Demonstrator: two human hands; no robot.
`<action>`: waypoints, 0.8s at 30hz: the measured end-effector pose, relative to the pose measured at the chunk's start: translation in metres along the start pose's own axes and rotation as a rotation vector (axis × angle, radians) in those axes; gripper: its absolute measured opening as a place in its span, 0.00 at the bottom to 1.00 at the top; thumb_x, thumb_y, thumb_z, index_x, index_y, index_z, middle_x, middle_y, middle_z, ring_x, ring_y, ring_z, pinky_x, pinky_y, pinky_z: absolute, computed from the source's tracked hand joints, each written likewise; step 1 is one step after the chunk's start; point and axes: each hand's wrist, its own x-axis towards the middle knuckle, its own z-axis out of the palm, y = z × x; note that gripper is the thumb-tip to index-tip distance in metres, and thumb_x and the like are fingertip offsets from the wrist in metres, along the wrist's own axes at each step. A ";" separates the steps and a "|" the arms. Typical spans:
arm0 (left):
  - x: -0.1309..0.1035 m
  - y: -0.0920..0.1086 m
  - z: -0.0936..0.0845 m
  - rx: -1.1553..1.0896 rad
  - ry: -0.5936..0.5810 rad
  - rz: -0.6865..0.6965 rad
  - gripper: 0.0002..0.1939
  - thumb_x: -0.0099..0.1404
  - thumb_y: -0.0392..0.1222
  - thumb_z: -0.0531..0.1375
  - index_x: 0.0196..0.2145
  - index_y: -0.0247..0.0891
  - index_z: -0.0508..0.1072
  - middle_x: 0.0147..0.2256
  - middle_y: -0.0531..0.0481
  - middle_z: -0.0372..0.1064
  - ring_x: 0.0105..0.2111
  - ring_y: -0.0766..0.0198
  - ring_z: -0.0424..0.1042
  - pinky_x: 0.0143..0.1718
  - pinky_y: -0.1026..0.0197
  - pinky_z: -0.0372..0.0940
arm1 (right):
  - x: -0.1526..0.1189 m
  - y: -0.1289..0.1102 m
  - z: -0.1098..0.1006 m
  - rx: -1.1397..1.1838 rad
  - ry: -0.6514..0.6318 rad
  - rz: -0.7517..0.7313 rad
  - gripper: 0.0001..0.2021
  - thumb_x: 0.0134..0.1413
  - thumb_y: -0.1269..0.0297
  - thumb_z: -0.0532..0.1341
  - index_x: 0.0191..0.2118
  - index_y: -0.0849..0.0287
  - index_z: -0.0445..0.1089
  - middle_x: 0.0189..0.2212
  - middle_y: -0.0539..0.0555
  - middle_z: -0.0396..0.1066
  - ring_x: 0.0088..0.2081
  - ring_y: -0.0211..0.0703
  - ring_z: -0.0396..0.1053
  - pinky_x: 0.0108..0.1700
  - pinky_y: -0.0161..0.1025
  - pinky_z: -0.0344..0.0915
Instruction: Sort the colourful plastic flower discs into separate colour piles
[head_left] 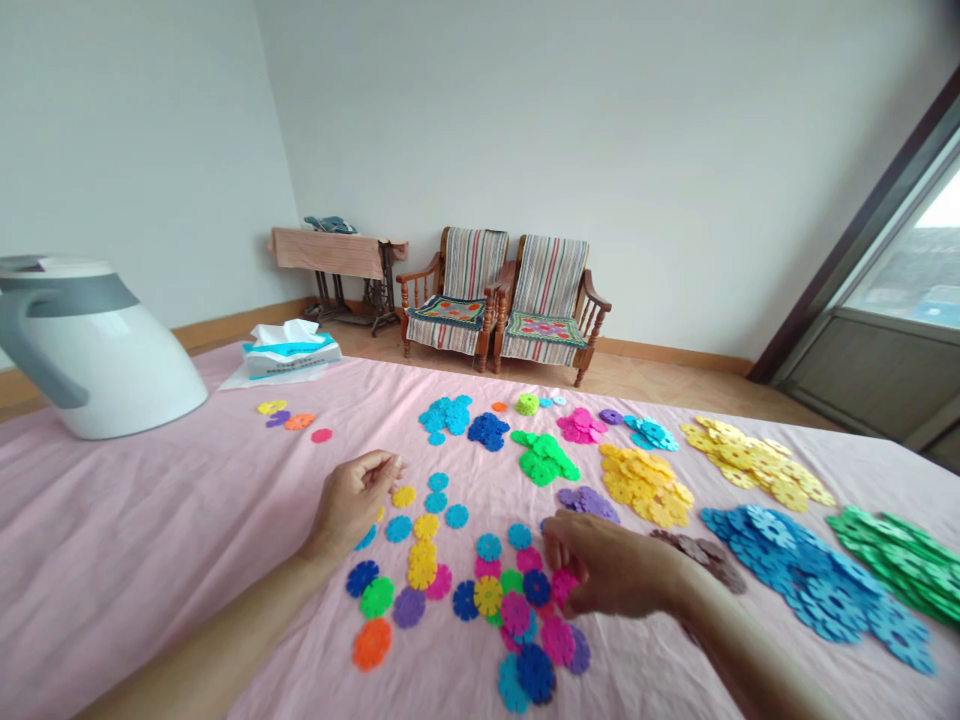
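Observation:
Near the middle of the pink cloth, my left hand (358,498) is closed, its fingertips pressed together; whatever may be in them is hidden. A yellow snowflake disc (404,496) lies just right of it, and a blue disc (400,529) is below. My right hand (611,568) has its thumb and fingers bent around a pink snowflake disc (562,584), at the right edge of a multicoloured disc cluster. In that cluster lie a yellow disc (488,596) and a dark blue disc (536,673). An orange disc (372,644) sits at the lower left.
Piles of discs sorted by colour spread rightward: green (546,457), yellow-orange (646,485), purple (590,503), brown (697,558) and large blue (817,575). At left stand a white kettle-like jug (131,360) and a tissue pack (292,356). Two wooden chairs (546,330) are beyond the table.

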 end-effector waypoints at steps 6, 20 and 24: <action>-0.001 0.003 0.000 -0.010 0.004 -0.002 0.18 0.60 0.53 0.55 0.29 0.34 0.73 0.27 0.46 0.74 0.25 0.63 0.70 0.27 0.64 0.66 | 0.001 0.007 -0.001 0.094 -0.008 0.006 0.09 0.38 0.70 0.62 0.31 0.58 0.66 0.29 0.47 0.67 0.30 0.36 0.63 0.27 0.31 0.54; -0.002 0.003 -0.001 -0.025 0.006 0.002 0.18 0.59 0.53 0.56 0.30 0.34 0.74 0.27 0.47 0.74 0.24 0.63 0.71 0.26 0.65 0.66 | 0.013 0.026 0.002 0.459 0.027 0.002 0.04 0.43 0.67 0.60 0.23 0.60 0.64 0.16 0.45 0.63 0.19 0.31 0.63 0.19 0.26 0.54; -0.002 0.003 -0.001 -0.031 -0.001 0.004 0.18 0.59 0.53 0.56 0.30 0.33 0.74 0.26 0.47 0.74 0.24 0.63 0.70 0.26 0.65 0.66 | 0.013 0.033 0.005 0.430 0.037 0.023 0.05 0.42 0.66 0.60 0.21 0.60 0.64 0.15 0.45 0.62 0.17 0.31 0.63 0.17 0.26 0.54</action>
